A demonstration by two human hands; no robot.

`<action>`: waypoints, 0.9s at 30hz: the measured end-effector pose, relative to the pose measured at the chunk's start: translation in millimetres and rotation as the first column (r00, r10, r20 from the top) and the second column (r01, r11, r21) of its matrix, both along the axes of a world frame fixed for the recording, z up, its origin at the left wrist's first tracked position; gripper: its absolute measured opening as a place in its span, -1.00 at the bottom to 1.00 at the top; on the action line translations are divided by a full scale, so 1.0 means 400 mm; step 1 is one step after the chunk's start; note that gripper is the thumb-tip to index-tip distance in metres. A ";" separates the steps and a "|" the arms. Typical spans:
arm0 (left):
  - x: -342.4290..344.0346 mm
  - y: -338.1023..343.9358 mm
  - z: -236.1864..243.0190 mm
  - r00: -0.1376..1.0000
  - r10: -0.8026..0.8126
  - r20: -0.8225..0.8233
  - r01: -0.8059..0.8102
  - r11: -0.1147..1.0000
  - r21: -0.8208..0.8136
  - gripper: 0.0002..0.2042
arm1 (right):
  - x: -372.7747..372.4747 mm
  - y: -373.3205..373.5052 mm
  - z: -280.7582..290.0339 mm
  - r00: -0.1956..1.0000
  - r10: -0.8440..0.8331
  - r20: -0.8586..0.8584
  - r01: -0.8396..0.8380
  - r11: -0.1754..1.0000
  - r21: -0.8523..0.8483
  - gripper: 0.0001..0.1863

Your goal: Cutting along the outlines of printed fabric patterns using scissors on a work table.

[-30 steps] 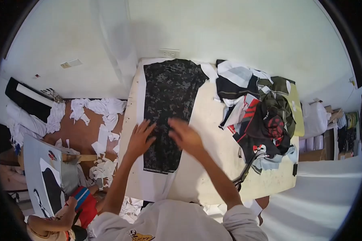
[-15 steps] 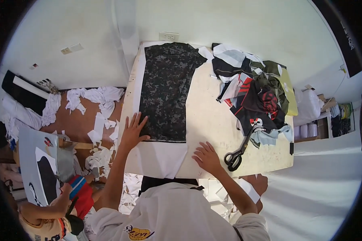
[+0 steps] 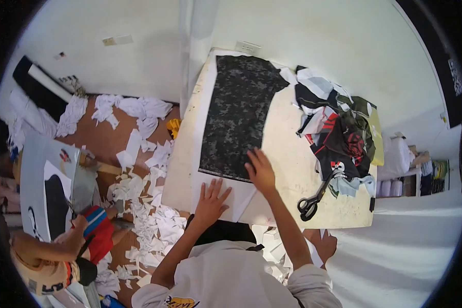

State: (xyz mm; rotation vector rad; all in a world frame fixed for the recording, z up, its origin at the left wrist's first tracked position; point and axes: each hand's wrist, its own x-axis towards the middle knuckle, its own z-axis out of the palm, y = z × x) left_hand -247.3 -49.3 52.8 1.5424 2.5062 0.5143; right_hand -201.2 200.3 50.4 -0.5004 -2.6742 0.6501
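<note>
A dark camouflage-printed fabric panel (image 3: 236, 113), cut to a garment's outline, lies flat on a larger white sheet (image 3: 235, 199) upon the table (image 3: 287, 146). My left hand (image 3: 211, 203) rests flat on the white sheet just below the panel's hem, fingers spread. At the panel's lower right corner lies my right hand (image 3: 262, 172), fingers stretched out and apart, fingertips on the fabric edge. Neither hand holds anything. Black-handled scissors (image 3: 309, 206) lie to the right of my right hand, their blades reaching toward a heap of fabric pieces (image 3: 346, 138).
White scraps (image 3: 151, 226) litter the floor on the left, with a yellow item (image 3: 173, 127) among them. At lower left a co-worker (image 3: 46, 256) sits by a grey-topped table (image 3: 33, 174). Part of another person (image 3: 321, 246) shows below the table's right front edge. A wall stands behind the table.
My left hand has moved from the panel's lower left edge onto the white sheet. My right hand has left the bare tabletop for the panel's lower right corner. The view has shifted left.
</note>
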 end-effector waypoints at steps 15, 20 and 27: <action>-0.204 -0.135 -0.004 0.538 0.818 0.203 -0.840 0.539 0.058 -0.30 | -0.247 -0.124 0.059 0.947 0.308 0.097 -0.317 0.943 0.106 -0.44; -0.284 -0.167 -0.050 0.540 0.771 0.338 -0.796 0.598 -0.093 -0.38 | -0.508 -0.239 0.031 0.924 0.373 0.081 -0.378 0.923 0.070 -0.40; -0.290 -0.149 -0.059 0.494 0.732 0.470 -0.822 0.570 -0.023 -0.41 | -0.629 -0.323 -0.105 0.972 0.125 0.197 -0.151 0.980 0.126 -0.26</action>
